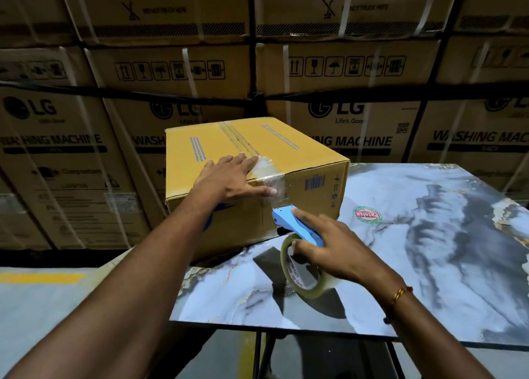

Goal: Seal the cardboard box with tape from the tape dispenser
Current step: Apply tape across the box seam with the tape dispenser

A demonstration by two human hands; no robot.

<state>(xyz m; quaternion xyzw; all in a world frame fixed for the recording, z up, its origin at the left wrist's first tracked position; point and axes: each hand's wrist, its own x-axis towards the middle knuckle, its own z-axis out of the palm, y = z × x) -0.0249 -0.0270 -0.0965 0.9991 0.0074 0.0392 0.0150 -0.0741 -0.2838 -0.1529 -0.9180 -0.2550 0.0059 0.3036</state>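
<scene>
A yellow cardboard box [217, 143] stands on the left part of a marble-patterned table [429, 249], overhanging its left edge. Clear tape [266, 166] runs along the box's top seam and over the near edge onto the front face. My left hand [229, 181] lies flat on the near top edge, fingers spread, thumb pressing the tape on the front face. My right hand [329, 249] grips a blue tape dispenser [294, 227] with a roll of clear tape [300, 267]. The dispenser's head touches the box's front face just below the thumb.
Large strapped washing-machine cartons [357, 98] are stacked as a wall right behind the table. A round red and green sticker [367, 215] lies on the table to the right of the box. Grey floor with a yellow line [40, 278] shows at the left.
</scene>
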